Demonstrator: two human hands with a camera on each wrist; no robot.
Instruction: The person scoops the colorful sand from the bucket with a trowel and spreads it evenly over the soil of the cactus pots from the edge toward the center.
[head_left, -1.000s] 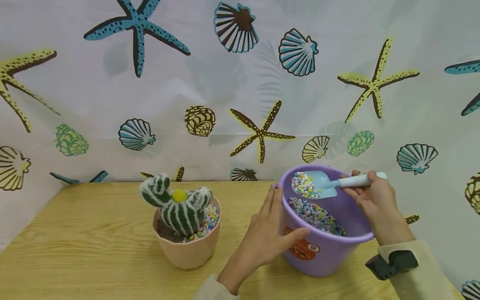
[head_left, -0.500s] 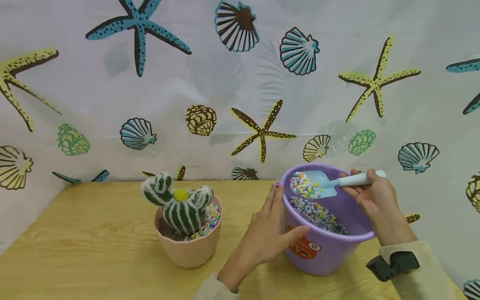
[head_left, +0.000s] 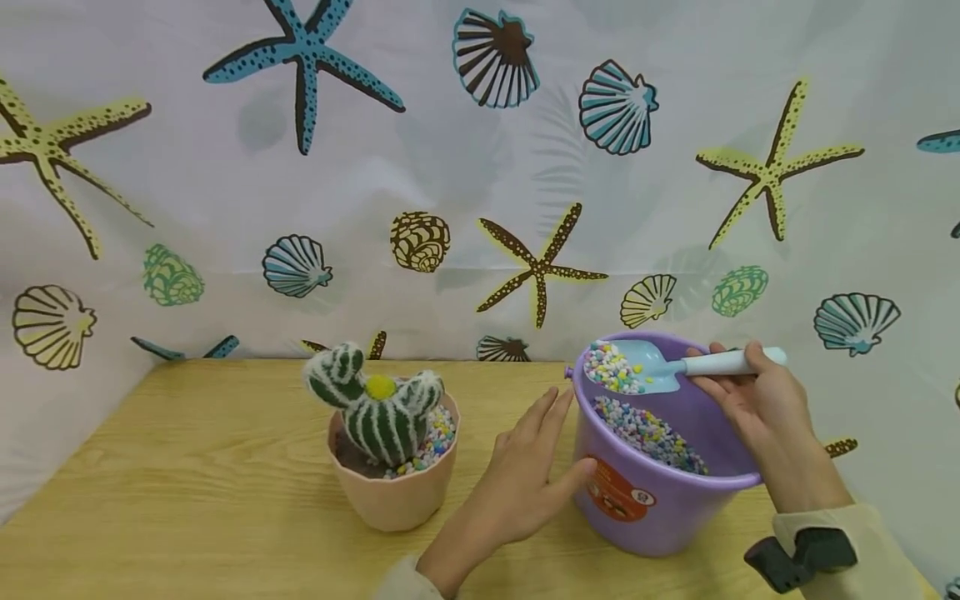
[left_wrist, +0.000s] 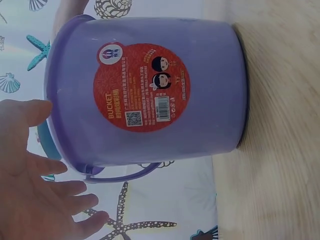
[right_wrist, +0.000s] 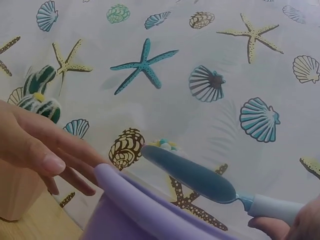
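Observation:
My right hand (head_left: 768, 408) grips the white handle of a light blue hand shovel (head_left: 652, 365) over the purple bucket (head_left: 660, 521). Small multicoloured pebbles (head_left: 611, 367) lie on its blade. More pebbles (head_left: 648, 433) cover part of the bucket's inside. Beside the bucket's left wall, my left hand (head_left: 517, 479) has its fingers extended and holds nothing. In the left wrist view the left thumb (left_wrist: 35, 112) is close to the rim; contact is unclear. The right wrist view shows the shovel (right_wrist: 192, 175) edge-on, with a few pebbles above its tip.
To the left stands a peach pot (head_left: 393, 500) with a knitted cactus (head_left: 382, 425) and pebbles on its right side. Both containers stand on a wooden table (head_left: 187, 483). Behind it hangs a cloth (head_left: 465, 167) printed with shells and starfish.
My left hand has come off the bucket's rim and shifted slightly left and down. The loaded shovel stays over the bucket. The head view has turned a little left.

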